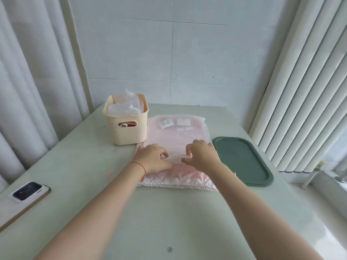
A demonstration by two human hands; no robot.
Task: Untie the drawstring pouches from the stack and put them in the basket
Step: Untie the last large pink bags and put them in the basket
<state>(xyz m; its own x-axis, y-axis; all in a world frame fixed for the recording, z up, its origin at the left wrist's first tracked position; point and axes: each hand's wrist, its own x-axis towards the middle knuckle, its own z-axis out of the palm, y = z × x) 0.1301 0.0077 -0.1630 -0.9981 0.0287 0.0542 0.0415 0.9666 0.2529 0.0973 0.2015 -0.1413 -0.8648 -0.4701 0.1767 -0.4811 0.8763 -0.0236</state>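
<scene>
Pale green smooth tabletop (pixel 93 156) filling the lower frame, backed by a white tiled wall (pixel 169 53) at upper centre, white pleated curtains (pixel 28 72) at left and white vertical slats (pixel 309 81) at right. At centre frame, a flat stack of pink satin drawstring pouches (pixel 176 136) lying on the tabletop, with small white labels (pixel 183 121) at its far end and a ruffled white-pink edge nearest the lower frame. Just right of the stack, a dark green oblong plastic tray (pixel 244 160). Touching the stack's upper-left corner, a cream plastic basket with a cut-out handle (pixel 126 128), already stuffed with white sheer pouches (pixel 125 106) rising above its rim. At lower left, a white smartphone with a dark camera block (pixel 24 196), face down near the table edge. On the near half of the stack, left hand (pixel 152 156) and right hand (pixel 201 156) side by side, fingers curled, each pinching one end of a thin pale drawstring cord (pixel 175 157) stretched between them; exact pinch points blurred. Around the left wrist, a thin red string bracelet (pixel 139 167). Near the bottom edge of the frame, a small round printed mark (pixel 170 249) on the tabletop.
</scene>
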